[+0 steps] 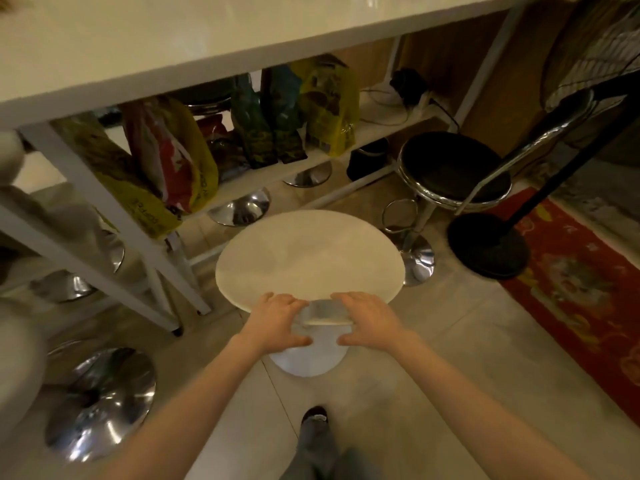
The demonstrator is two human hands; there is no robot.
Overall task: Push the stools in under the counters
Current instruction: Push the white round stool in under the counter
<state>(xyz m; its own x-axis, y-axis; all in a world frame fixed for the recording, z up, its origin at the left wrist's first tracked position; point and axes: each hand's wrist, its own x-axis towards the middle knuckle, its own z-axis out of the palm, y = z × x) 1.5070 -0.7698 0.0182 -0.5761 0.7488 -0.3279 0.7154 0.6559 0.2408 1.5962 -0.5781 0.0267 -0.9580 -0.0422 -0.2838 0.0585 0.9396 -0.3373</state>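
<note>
Stools: one white round-seat stool [310, 254] in front of the desk [173, 46], one black-seat chrome stool [450, 168] to its right near the desk's right leg. Chrome disc bases on the floor: I count about five more, one large at lower left [100, 403], the others partly hidden under the shelf [277, 174]; their seats are mostly out of view, so exact stool count is uncertain.

White stool stands outside the desk's front edge, seat not under the top, white round base [308, 358] on the tiled floor. Left hand [277, 323] and right hand [369, 320] both rest on the near rim of the seat, fingers spread over the top, thumbs below the rim; loose grip on the seat edge, not clenched.

Shelf under the desk carries about six standing bags [173, 157], yellow, red and dark green. Shelf front edge sits just beyond the seat's far rim. Open floor to the right of the white stool runs to the black stool, a black fan base [488, 251] and the red rug [581, 282]. White diagonal frame leg [104, 209] closes the left side.
</note>
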